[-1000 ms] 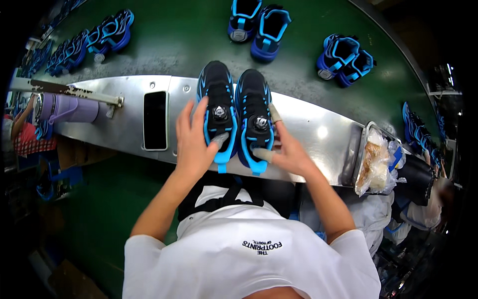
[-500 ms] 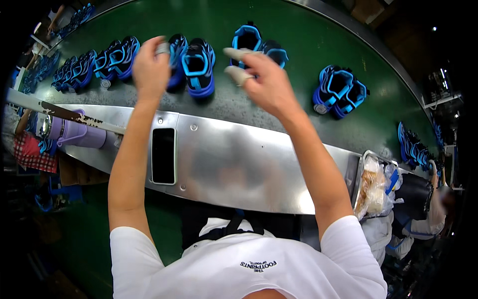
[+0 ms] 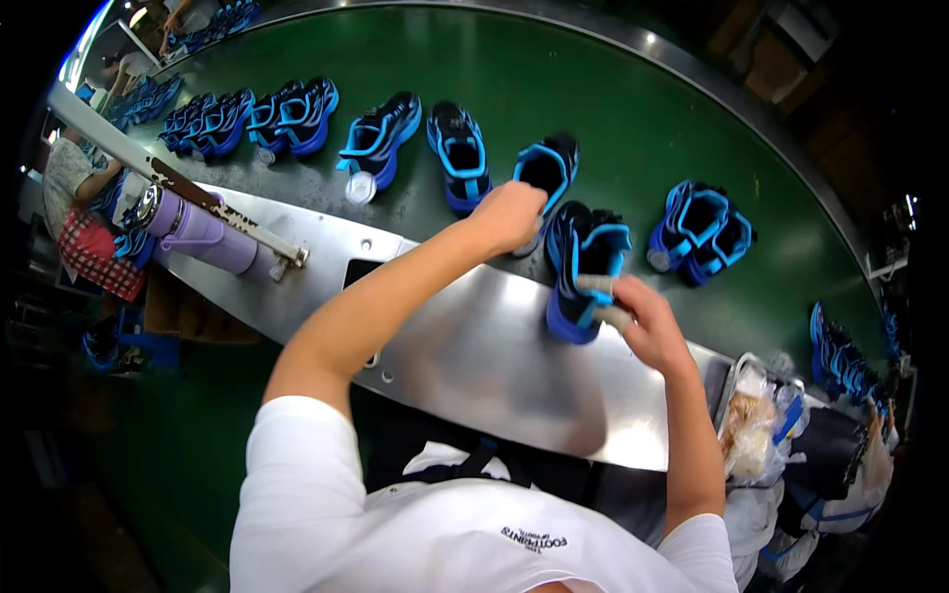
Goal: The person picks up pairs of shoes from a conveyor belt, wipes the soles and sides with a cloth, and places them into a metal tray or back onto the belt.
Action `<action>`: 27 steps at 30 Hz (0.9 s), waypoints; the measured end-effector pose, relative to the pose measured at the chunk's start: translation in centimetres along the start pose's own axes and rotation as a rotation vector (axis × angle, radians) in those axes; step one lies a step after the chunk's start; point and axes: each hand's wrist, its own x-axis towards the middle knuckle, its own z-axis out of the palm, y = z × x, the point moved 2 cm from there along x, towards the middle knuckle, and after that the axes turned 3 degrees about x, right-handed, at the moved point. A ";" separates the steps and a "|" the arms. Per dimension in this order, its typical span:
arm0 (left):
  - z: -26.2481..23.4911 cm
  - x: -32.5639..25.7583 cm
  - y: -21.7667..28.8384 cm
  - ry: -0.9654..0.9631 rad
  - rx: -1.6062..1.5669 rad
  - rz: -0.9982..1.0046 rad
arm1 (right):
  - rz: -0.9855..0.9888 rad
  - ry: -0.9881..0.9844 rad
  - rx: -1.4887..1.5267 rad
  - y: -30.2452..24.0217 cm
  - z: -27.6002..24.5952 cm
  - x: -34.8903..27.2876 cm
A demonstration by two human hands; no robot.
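Observation:
Black and blue sneakers stand along the green work surface. My left hand [image 3: 516, 215] is closed at the heel end of one sneaker [image 3: 559, 158], its fingertips partly hidden by the hand. Nearer to me, a second sneaker [image 3: 573, 259] sits over the metal edge, heel toward me. My right hand [image 3: 641, 318], with pale covers on its thumb and a finger, pinches this sneaker's collar at the heel. To the left of my left hand stands another sneaker [image 3: 459, 158]. Further left is a sneaker [image 3: 383, 140] with a clear round piece [image 3: 361, 187] at its heel.
A sneaker pair [image 3: 704, 229] stands at right, with several more sneakers [image 3: 282, 117] at far left. A metal ledge [image 3: 465, 346] borders the green surface [image 3: 534, 59]. A phone [image 3: 362, 273], purple flask [image 3: 213, 237], worn metal bar [image 3: 198, 188] and basket of bagged items [image 3: 756, 415] are close by.
My left hand has moved right, from the left-hand pair to a sneaker in the middle. My right hand has come nearer with a sneaker. The left-hand pair now stands further apart. The view has shifted.

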 end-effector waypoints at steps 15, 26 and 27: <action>2.6 -25.2 9.7 -0.011 -0.157 0.073 | 0.034 -0.121 0.129 -2.5 7.2 -15.3; 0.8 -19.6 8.9 0.504 -0.146 0.186 | -0.104 0.231 -0.527 -2.0 6.6 -10.6; 1.1 -19.2 8.6 0.418 -0.135 0.224 | -0.105 0.232 -0.530 -1.4 6.8 -10.4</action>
